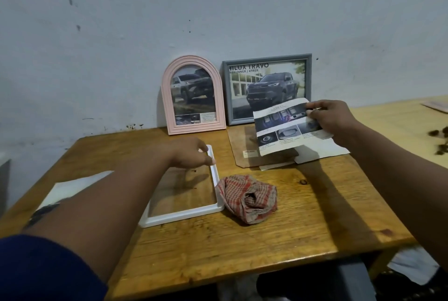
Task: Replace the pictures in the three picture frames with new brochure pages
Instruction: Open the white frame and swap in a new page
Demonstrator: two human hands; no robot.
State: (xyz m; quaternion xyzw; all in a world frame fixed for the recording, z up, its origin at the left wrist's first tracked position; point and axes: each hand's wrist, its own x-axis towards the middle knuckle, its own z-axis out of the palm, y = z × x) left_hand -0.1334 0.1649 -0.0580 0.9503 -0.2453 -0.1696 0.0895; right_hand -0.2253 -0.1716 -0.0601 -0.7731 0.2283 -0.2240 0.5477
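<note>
A white rectangular frame (pixel 213 208) lies flat on the wooden table (pixel 291 240) with no picture in it. My left hand (pixel 191 154) rests on its far right corner, fingers curled on the rim. My right hand (pixel 332 119) holds a brochure page (pixel 283 131) with car photos in the air at the right. A pink arched frame (pixel 194 95) and a grey rectangular frame (pixel 266 87) lean against the wall, each with a truck picture inside.
A brown backing board (pixel 242 152) and a white sheet (pixel 324 149) lie under the held page. A crumpled red checked cloth (pixel 248 197) sits beside the white frame. More paper (pixel 70 188) lies at the left. A second table (pixel 400 121) stands at the right.
</note>
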